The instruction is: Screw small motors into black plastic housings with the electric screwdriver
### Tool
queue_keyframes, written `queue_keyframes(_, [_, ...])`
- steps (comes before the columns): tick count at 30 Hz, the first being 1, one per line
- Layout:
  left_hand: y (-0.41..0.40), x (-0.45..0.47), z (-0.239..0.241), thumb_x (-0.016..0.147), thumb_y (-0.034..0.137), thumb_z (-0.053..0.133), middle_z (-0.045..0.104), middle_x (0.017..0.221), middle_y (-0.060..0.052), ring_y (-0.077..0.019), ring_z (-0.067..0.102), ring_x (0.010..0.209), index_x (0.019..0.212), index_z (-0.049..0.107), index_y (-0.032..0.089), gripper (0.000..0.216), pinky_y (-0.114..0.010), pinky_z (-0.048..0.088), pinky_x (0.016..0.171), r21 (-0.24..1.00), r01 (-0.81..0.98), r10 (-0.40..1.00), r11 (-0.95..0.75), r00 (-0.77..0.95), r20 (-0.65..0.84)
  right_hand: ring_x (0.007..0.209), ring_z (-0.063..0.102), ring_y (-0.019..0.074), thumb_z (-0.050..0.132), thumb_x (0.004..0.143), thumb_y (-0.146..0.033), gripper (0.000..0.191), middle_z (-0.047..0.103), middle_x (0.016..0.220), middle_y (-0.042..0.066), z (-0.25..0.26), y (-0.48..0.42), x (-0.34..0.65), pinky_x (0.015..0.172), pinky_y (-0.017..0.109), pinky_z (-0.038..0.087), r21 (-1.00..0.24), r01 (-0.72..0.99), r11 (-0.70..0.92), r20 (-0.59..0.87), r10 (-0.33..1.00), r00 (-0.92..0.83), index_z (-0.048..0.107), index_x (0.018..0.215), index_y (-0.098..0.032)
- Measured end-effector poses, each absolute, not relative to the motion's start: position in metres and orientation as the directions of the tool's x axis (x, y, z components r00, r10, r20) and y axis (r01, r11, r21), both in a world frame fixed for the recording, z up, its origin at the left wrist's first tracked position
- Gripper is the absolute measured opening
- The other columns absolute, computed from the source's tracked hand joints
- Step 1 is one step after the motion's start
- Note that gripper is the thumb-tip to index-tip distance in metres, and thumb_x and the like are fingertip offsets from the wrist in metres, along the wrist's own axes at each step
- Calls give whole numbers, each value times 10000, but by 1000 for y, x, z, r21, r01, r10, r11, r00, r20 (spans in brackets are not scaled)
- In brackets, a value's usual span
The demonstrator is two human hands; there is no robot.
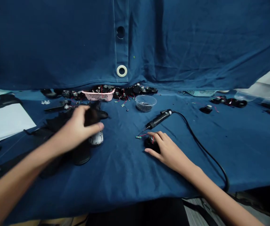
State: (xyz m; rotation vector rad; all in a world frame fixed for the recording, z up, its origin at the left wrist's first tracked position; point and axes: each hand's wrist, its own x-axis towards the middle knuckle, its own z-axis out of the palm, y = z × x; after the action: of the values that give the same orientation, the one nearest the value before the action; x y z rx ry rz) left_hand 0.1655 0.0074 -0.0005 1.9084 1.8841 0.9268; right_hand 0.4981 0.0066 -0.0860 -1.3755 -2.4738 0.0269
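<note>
My left hand [79, 124], smeared by motion, is over a pile of black plastic parts [57, 125] at the left. Its thumb and fingers are spread apart, with a dark blurred shape between them. Below the thumb lies a grey-white oval piece [96, 138] set in a black part. On the cloth right of centre, my right hand [164, 146] has its fingers curled round a small black motor part [151, 143], partly hidden. A red wire runs from this part to a tiny green circuit board [138, 137]. Just behind it lies a black electric screwdriver [159, 119].
A clear bowl of small dark screws [145, 103] stands behind the screwdriver. Beyond are a pink basket [99, 95] and wired black parts [135, 90]. The screwdriver's cord [203, 147] curves down the right. White paper [5, 122] lies left; a blue cloth [196, 40] hangs behind.
</note>
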Motion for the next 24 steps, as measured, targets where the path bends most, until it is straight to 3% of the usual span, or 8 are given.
queue_keyframes(2, [-3,190,-28,763,499,644,437,1285,-81,-284,484,1204,1372,355,248,720,-475,388,1068,587,790,983,-178,119,138,1056,533,258,532,922,-397,539,546,1201,109,-80,6,507,944,415,462,-156,787,596,218,798,-562,396,1405,-201])
queue_keyframes(6, [0,218,-71,839,382,558,407,1243,-85,-270,454,1222,1372,353,245,587,-468,379,1077,541,812,975,-221,174,138,1055,511,265,519,920,-293,569,533,1262,107,-68,6,522,927,433,446,-30,747,665,197,736,-647,359,1463,-238])
queue_keyframes(9, [10,223,-88,880,424,543,446,1228,-78,-252,474,1174,1370,367,228,557,-454,390,1049,529,805,963,-267,203,176,990,515,272,509,938,-421,544,584,1149,106,-64,8,524,864,441,444,67,724,687,218,698,-682,410,1445,-255])
queue_keyframes(13, [15,224,-100,897,535,506,515,1164,-91,-287,461,1124,1362,428,189,584,-512,381,1005,396,867,950,-302,238,202,917,524,285,444,898,-614,640,631,966,123,-67,11,516,834,456,427,121,711,692,270,666,-695,530,1347,-165])
queue_keyframes(16, [10,227,-98,901,576,479,476,1279,-131,-321,423,1188,1457,313,192,696,-534,355,1006,330,885,937,-328,261,231,900,532,282,406,883,-654,693,648,969,145,-73,10,505,848,459,422,83,712,698,307,661,-684,557,1298,-121])
queue_keyframes(19, [1,237,-87,883,571,537,378,1428,-112,-295,345,1304,1492,216,258,757,-491,299,1065,339,836,897,-432,360,258,952,537,277,406,882,-651,687,642,1059,138,-76,7,496,882,446,427,-18,695,719,313,664,-679,516,1331,-141])
queue_keyframes(24, [-1,259,-74,843,577,611,533,1310,-40,-250,420,1247,1316,441,293,577,-446,269,1042,359,736,818,-574,532,219,995,552,256,554,856,-586,697,597,1143,116,-70,7,496,865,389,467,-161,623,766,215,643,-735,422,1391,-160])
